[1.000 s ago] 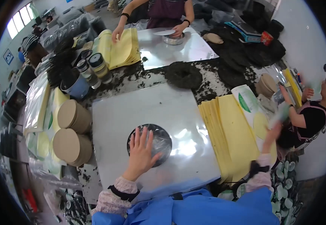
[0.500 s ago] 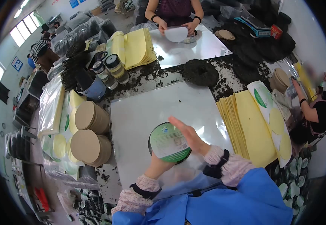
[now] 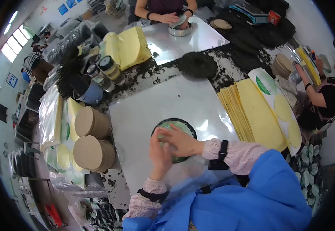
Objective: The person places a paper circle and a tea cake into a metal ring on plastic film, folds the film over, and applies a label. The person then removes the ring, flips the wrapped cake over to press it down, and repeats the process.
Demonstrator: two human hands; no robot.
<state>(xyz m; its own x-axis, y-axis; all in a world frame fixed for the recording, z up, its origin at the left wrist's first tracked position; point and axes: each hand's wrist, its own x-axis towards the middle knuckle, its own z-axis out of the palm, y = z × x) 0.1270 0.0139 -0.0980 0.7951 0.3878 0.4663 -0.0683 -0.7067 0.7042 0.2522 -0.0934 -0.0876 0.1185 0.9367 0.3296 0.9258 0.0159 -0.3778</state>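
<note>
In front of me a dark-rimmed round piece (image 3: 194, 133) lies on the shiny metal sheet (image 3: 144, 104). A round green label (image 3: 180, 125) shows inside its rim, mostly hidden under my hands. My right hand (image 3: 181, 141) reaches across the label with its fingers stretched out, and nothing shows in its grasp. Beside it, at the left edge of the round piece, my left hand (image 3: 160, 157) is raised with its fingers extended close to the right fingertips. Whether the fingers press on the label is hard to make out.
Two stacks of tan cardboard discs (image 3: 88, 154) stand left of the sheet. To the right lie yellow papers (image 3: 254, 107) and a label sheet (image 3: 277, 100). A dark round cake (image 3: 197, 64) sits at the far edge, near glass jars (image 3: 111, 70). Opposite, a co-worker's hands (image 3: 171, 18) work over a ring.
The green label, held up in my left hand before, is now down in the dark-rimmed piece. My right hand has moved left over it, and my left hand has let go.
</note>
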